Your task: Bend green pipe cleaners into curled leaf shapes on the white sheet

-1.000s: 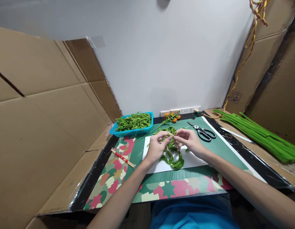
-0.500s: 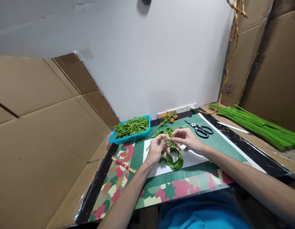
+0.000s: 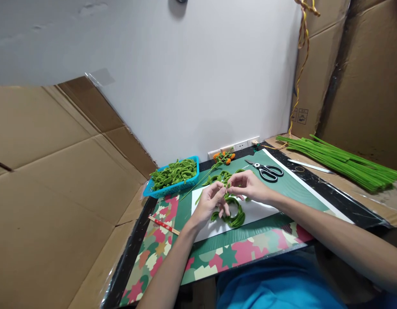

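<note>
My left hand (image 3: 210, 201) and my right hand (image 3: 248, 186) meet above a white sheet (image 3: 266, 209). Their fingertips pinch a short green pipe cleaner (image 3: 228, 186) between them; much of it is hidden by the fingers. Just below the hands, a bundle of curved green pipe cleaners (image 3: 239, 217) lies on the sheet. More bent green pieces (image 3: 214, 177) rest behind my fingers, partly covered by them.
A blue basket (image 3: 168, 189) of short green pieces stands at back left. Orange flowers on a stem (image 3: 229, 158), scissors (image 3: 269, 172), a red-wrapped chopstick pair (image 3: 163, 224), and a long pipe cleaner bundle (image 3: 343, 163) lie around. Cardboard walls (image 3: 57, 193) flank the table.
The view has turned slightly, so the surroundings sit a little further left. Both hands remain together, with fingertips now closer around the green piece.
</note>
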### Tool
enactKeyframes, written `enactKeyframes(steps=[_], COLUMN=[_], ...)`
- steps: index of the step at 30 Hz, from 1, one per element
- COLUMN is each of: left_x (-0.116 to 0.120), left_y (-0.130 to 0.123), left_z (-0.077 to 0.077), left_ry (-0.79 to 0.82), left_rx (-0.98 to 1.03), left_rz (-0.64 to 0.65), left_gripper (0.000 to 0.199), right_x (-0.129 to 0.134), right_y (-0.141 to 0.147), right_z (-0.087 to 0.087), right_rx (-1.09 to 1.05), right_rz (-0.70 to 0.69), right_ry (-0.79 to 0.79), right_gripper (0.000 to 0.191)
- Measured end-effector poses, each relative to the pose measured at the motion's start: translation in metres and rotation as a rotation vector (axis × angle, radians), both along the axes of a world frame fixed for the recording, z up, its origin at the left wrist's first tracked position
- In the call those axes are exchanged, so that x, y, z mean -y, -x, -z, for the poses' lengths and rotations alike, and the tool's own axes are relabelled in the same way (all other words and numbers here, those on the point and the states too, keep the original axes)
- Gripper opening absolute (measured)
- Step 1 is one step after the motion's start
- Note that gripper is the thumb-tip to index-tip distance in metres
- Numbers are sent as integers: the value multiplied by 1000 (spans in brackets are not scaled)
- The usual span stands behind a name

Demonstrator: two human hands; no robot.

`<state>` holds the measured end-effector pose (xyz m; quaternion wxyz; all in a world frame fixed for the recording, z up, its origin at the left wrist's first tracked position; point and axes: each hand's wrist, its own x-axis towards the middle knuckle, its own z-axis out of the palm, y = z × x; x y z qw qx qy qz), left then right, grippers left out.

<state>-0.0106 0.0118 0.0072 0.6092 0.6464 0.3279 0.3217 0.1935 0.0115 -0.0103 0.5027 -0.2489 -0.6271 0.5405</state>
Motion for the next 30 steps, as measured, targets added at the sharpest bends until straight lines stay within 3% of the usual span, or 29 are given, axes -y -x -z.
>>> enactKeyframes(steps=[10, 30], left_x=[0, 1], left_y=[1, 3], left_z=[3, 3], left_ry=[-42, -58], left_rx=[12, -20], left_rz=[-56, 41], left_gripper=[43, 45], right_x=[0, 2], right_y=[0, -3], right_z=[1, 3], right_rx=[-37, 92], right_rz=[4, -16], right_ry=[-49, -83], right_gripper=[35, 35])
